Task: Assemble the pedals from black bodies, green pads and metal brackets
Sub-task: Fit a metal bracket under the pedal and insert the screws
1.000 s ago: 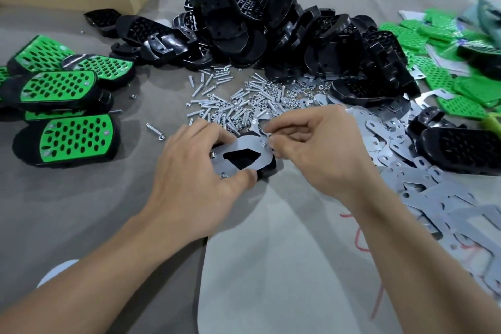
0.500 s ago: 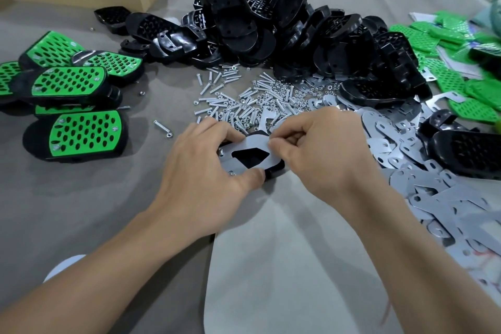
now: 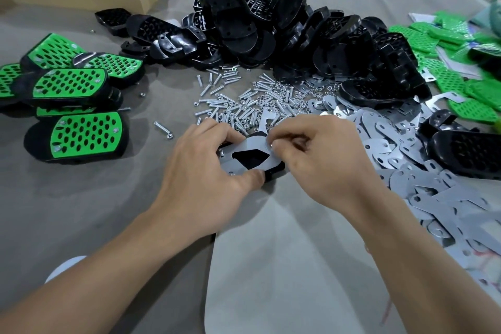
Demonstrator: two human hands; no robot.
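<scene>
Little has moved: left hand (image 3: pixel 200 171) clamps bracket (image 3: pixel 253 144) on body (image 3: pixel 273 171); right hand (image 3: pixel 320 160) pinches its 2 o'clock corner; fastening seems next.

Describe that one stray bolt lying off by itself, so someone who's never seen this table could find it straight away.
Start at the finished green-padded black pedals stacked at the left of the table. Between the nearest pedal and the left hand lies one silver bolt. Unlike the heaped bolts beyond, it lies alone on grey cloth.
</scene>
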